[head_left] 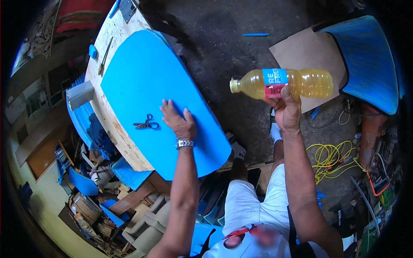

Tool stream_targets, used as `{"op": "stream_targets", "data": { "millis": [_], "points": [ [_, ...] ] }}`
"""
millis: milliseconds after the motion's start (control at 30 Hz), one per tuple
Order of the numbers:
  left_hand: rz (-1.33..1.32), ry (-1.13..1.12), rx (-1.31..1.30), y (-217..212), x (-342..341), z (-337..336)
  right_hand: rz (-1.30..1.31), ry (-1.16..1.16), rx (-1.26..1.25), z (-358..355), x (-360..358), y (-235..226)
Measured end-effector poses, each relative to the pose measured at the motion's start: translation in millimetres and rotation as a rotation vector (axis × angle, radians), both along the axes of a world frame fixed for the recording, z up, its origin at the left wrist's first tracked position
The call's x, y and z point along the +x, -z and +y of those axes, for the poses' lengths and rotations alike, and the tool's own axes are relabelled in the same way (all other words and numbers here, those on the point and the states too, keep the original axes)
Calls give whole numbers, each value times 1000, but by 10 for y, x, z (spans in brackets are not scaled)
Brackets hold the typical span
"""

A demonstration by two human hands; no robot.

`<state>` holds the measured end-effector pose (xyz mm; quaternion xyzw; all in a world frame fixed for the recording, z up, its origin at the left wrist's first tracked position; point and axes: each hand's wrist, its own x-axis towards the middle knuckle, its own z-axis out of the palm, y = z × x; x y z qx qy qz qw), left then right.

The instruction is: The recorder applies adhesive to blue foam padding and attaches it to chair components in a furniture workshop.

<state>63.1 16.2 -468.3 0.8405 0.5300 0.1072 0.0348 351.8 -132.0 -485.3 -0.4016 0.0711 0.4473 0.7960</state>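
Note:
A plastic bottle (pixel 307 81), yellow-tinted with a blue and red label, lies sideways in the grip of my right hand (pixel 288 109). Its neck points left, toward the bench, and it is held above the floor. My left hand (pixel 178 122) rests palm down, fingers spread, on a large bright blue sheet (pixel 146 73) with rounded ends. Beside those fingers, on the same sheet, lies a pair of dark scissors (pixel 148 124) with nothing touching it. Under the blue sheet is a worn wooden board (pixel 122 133).
A long thin tool (pixel 104 58) lies on the board's far left. At right, a curved blue panel (pixel 365 56) rests by brown cardboard (pixel 301 51). Coiled yellow cable (pixel 331 159) lies on the floor. Wood scraps and cushioned seats (pixel 146 228) crowd the lower left.

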Motion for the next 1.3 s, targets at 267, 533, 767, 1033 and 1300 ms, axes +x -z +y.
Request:
{"op": "stream_targets", "data": {
  "millis": [267, 533, 767, 1033, 1300],
  "points": [
    [53, 9, -119, 73, -5, 162, 16, 5, 12, -70, 30, 21],
    [397, 252, -93, -216, 254, 382, 0, -39, -18, -10, 131, 26],
    [-363, -395, -158, -82, -954, 543, 295, -35, 101, 105, -187, 78],
    [191, -1005, -149, 65, -3403, 475, 427, -93, 68, -386, -1073, 103],
    [-138, -813, -295, 126, -4730, 644, 284, -125, -29, -436, -1576, -146]
  ]
}}
